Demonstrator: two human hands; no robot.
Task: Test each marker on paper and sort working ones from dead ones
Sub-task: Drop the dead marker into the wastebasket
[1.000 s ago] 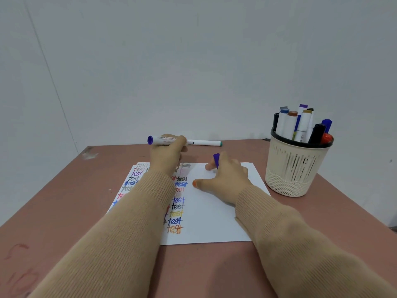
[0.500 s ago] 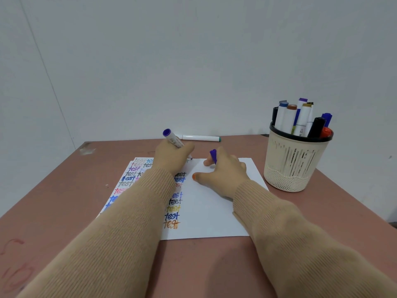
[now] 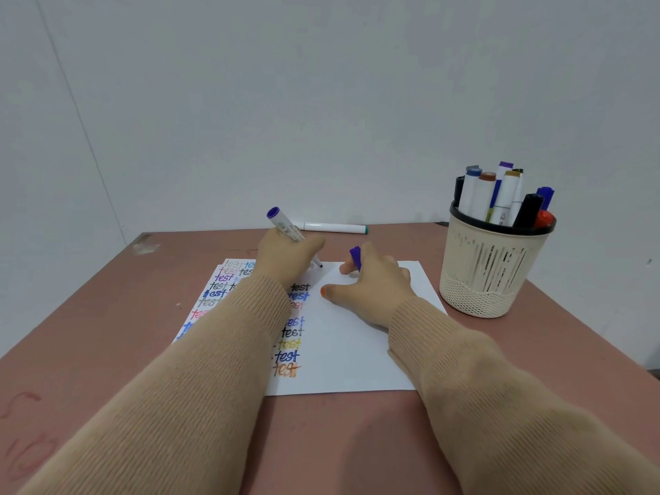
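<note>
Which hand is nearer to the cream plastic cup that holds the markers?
Right. The right hand, holding a purple cap, rests on the white paper sheet left of the cream plastic cup; the left hand, gripping a purple-ended white marker, is farther left.

One paper (image 3: pixel 357 337), one holder (image 3: pixel 493 273), roughly nine markers (image 3: pixel 480 194) inside, two loose markers (image 3: pixel 335 228), one cap (image 3: pixel 355 257)

Head view: I see from head height, forward and down, close over the desk (image 3: pixel 89 334).
Facing: the wall (image 3: pixel 321 101).

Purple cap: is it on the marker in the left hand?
No, the right hand holds the purple cap; the marker in the left hand is uncapped.
</note>
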